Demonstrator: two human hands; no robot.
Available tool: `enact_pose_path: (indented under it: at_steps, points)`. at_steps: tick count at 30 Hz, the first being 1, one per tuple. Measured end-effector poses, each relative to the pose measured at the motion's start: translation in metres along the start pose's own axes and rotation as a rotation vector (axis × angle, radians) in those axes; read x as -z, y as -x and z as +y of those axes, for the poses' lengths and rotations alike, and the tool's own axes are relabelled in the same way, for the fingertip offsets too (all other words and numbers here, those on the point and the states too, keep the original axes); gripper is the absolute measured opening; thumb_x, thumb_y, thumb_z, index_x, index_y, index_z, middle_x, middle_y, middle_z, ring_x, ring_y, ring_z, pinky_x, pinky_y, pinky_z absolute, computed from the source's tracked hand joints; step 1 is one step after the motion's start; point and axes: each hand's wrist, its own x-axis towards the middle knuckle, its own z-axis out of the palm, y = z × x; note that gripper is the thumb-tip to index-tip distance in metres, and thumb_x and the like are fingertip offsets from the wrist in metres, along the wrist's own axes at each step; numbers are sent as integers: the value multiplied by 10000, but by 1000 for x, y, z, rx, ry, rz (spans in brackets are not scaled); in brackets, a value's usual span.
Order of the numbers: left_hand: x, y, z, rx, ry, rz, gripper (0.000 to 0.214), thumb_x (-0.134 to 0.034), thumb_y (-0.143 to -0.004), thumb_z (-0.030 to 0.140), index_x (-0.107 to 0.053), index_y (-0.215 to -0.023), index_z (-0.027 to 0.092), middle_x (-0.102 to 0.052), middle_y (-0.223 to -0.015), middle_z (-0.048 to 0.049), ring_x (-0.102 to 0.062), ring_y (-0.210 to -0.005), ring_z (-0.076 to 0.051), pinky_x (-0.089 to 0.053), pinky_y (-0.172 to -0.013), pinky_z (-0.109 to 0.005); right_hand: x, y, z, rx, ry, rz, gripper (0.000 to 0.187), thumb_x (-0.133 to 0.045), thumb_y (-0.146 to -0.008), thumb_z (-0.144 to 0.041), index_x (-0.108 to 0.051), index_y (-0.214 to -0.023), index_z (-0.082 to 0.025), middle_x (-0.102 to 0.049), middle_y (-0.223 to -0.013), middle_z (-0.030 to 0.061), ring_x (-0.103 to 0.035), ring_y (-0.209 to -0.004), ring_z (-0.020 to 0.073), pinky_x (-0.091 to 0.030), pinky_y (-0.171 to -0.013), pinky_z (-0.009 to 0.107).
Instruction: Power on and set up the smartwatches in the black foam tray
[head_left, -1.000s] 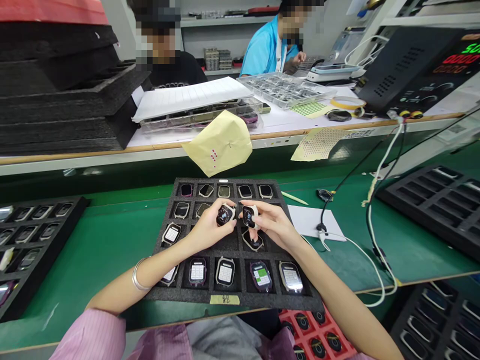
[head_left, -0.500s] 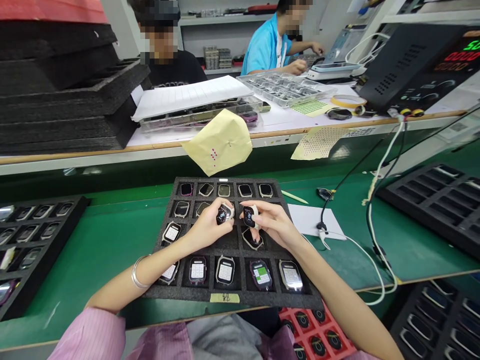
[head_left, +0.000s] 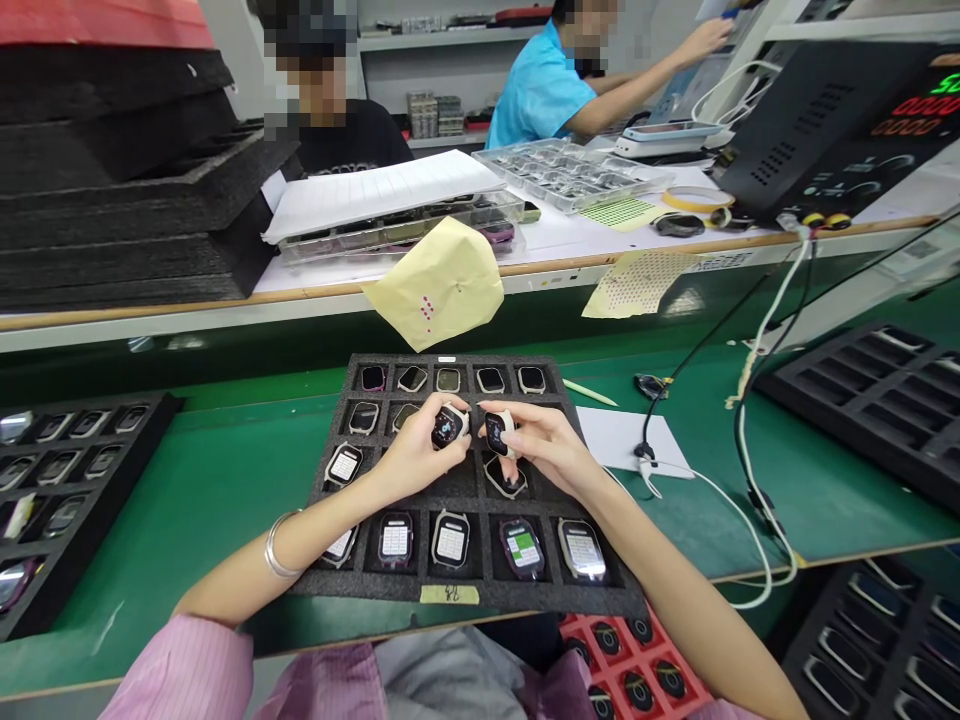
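My left hand grips a smartwatch with a lit dial and a pale case. Close beside it, my right hand holds a second smartwatch, also lit, tilted with its side toward the right. Both are held above a black foam tray whose pockets hold several watches. Another watch lies in a pocket right under my right fingers. In the front row, screens show white lists, and one purple-cased watch shows a green block.
Foam trays of watches flank me: one on the left, one on the right. White and black cables run down by a power supply. A red tray sits below the bench edge. Two people work across the shelf.
The watch in my left hand has turned slightly, showing its dial more fully. My right hand has barely moved. The co-worker in blue has raised an arm toward the upper right.
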Motion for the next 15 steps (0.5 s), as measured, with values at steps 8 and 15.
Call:
enact_pose_path:
  at_steps: [8, 15]
  points:
    - [1, 2, 1, -33, -2, 28, 257, -569, -789, 164, -495, -1032, 202, -524, -748, 47, -486, -569, -91, -407, -590, -218, 0, 2, -1, 62, -40, 2, 438, -764, -763, -254, -672, -1182, -161, -710, -825, 67, -626, -463, 141, -529, -420, 256]
    - [0, 2, -4, 19, 70, 15, 243, -572, -779, 146, -488, -1002, 197, -483, -718, 63, -440, -486, -55, -371, -481, -192, 1, 2, -1, 28, -56, -46, 440, -717, -810, -250, -630, -1233, -162, -712, -862, 73, -640, -491, 147, -543, -454, 267]
